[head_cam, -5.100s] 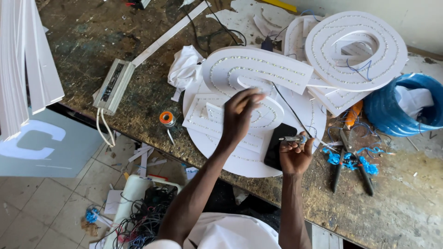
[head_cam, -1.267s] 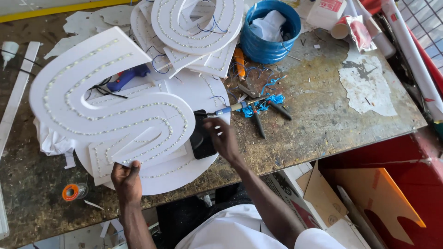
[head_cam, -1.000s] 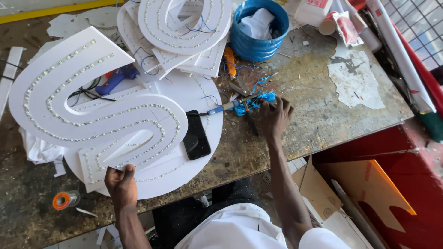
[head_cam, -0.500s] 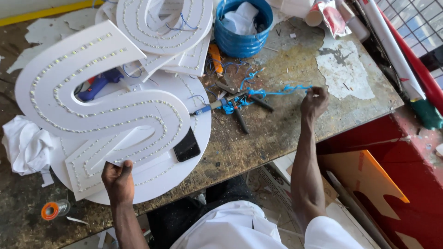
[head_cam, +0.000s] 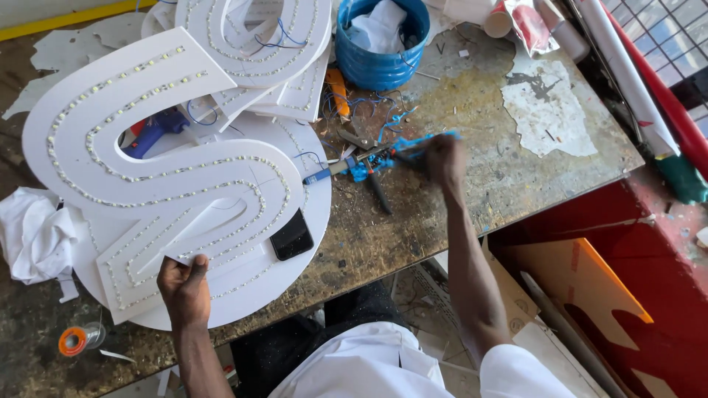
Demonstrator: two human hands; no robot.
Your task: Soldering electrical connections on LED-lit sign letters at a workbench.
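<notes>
Already the large white S-shaped foam letter (head_cam: 158,177) is lined with small light modules, though loose blue wire (head_cam: 413,144) lies unjoined right of it. The left hand (head_cam: 184,287) pinches its lower edge; the blurred right hand (head_cam: 445,157) grips that wire.

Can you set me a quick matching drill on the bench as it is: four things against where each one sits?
Things:
1. phone
2. blue tub
3. left hand
4. right hand

Places:
A. at the blue wires
B. back of the workbench, holding white cloth
C. on the lower edge of the S-shaped letter
D. lying against the letter's right edge

Pairs: 1-D, 2-B, 3-C, 4-A
</notes>
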